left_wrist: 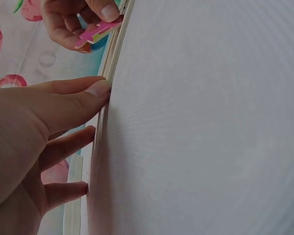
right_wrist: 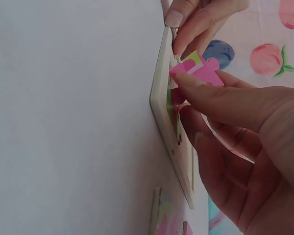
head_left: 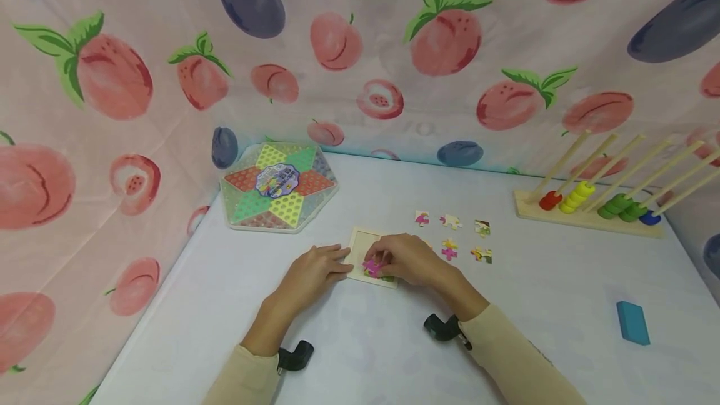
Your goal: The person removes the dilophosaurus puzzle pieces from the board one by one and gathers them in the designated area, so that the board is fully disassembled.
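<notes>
A small wooden puzzle tray (head_left: pixel 362 237) with a raised border lies on the table between the two hands. My left hand (head_left: pixel 314 275) touches the tray's left edge with its thumb and fingertips, the fingers spread apart in the left wrist view. Over the tray's lower part, my right hand (head_left: pixel 410 260) pinches a pink jigsaw piece (right_wrist: pixel 206 74) with a bit of green, tilted up from the tray in the right wrist view. Beneath it, some green and pink picture shows in the tray's lower right, partly hidden by the right hand.
Several loose jigsaw pieces (head_left: pixel 449 250) lie right of the tray, one partly behind the right hand. A Chinese checkers board (head_left: pixel 279 186) sits at the back left. At the back right stands a bead abacus (head_left: pixel 590 217); a blue block (head_left: pixel 633 323) lies nearer on the right.
</notes>
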Tool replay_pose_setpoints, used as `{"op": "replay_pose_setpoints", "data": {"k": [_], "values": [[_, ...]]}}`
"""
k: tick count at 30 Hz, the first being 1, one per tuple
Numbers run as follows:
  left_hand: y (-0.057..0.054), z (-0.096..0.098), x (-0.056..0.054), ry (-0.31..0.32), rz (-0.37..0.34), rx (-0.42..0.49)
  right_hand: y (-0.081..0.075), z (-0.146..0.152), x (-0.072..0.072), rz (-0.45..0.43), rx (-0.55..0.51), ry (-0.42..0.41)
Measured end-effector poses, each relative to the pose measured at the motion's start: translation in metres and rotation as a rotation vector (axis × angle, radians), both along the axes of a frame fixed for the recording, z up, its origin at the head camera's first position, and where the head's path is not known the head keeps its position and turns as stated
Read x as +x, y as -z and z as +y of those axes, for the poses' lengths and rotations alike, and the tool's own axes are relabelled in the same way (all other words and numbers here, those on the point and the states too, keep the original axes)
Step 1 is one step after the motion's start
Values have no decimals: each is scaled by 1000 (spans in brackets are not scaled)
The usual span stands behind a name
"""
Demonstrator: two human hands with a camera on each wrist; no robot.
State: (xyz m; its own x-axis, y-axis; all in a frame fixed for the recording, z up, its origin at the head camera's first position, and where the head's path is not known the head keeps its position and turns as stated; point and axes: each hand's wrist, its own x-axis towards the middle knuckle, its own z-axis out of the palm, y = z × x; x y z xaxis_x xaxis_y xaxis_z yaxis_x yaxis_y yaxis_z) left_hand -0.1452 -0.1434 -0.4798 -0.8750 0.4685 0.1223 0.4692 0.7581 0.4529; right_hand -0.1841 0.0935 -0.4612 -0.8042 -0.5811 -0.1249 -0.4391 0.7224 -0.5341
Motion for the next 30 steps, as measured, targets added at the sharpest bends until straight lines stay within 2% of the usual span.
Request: {"op": "replay_pose_setpoints", "data": {"k": [7, 14, 19, 27, 30], "values": [[-1, 1, 1, -6, -7, 7, 0, 4, 1, 12, -52, -6], [0, 0, 1, -5, 5, 1, -1, 7, -1, -83, -173, 2], [1, 0, 2, -9, 2, -7, -3, 12, -3, -111, -260, -8], [4, -1, 1, -13, 5, -7, -21, 24, -5, -130, -253, 69], [5, -1, 1, -12, 17, -5, -27, 31, -6, -85, -239, 80]]}}
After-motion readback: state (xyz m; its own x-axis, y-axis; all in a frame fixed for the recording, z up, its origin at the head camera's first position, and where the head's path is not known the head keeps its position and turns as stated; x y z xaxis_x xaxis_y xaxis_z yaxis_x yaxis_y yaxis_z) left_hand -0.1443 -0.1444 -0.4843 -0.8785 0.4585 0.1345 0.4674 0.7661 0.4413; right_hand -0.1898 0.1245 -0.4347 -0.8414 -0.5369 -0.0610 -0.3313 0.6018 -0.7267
